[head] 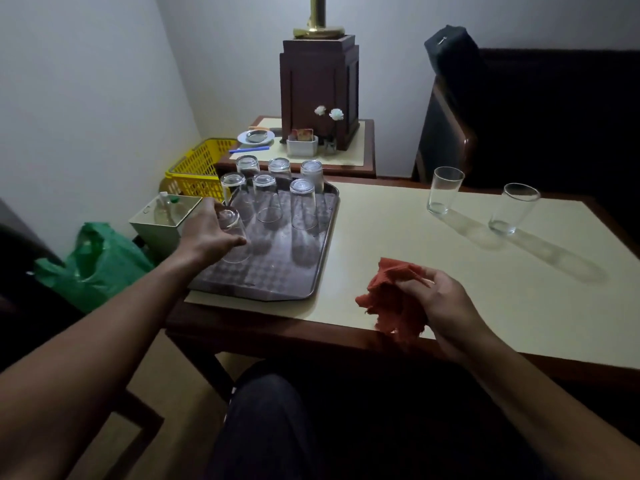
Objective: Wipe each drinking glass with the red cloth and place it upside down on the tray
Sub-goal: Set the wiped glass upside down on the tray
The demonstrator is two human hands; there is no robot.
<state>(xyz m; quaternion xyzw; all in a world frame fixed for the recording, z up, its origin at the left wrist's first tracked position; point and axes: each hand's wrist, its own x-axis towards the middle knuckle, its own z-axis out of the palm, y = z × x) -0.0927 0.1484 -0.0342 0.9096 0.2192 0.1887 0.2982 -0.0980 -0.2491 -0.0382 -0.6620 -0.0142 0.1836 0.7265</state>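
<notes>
Near edge of the cream-topped rectangular table with a dark wood border (398, 233): the right hand (441, 301) grasps the crumpled red cloth (393, 303), fingers curled into its folds; the cloth hangs partly over that edge, just right of the tray's near right corner. Left end of the table: the dark brown patterned rectangular tray (277, 278). Over its near left part, the left hand (207, 233) grips an inverted clear drinking glass (237, 244) from the side, base up; whether the rim touches the tray cannot be told. Far half of the tray: 6 inverted clear glasses (303, 206) in 2 rows of 3, standing close together on their rims. Toward the table's far right corner: an upright clear tapered glass (512, 211), with a second upright glass (444, 195) to its left, near the far edge, the 2 well apart from the tray. Beside the table's left edge: a green plastic bag (93, 261), a pale open box (162, 216) and a yellow plastic basket (201, 168). Beyond the far edge: a side table (360, 157) carrying a dark wooden block lamp base (318, 91) with a brass column (318, 15), a small white plate (255, 136) and 2 white flowers (329, 112).
</notes>
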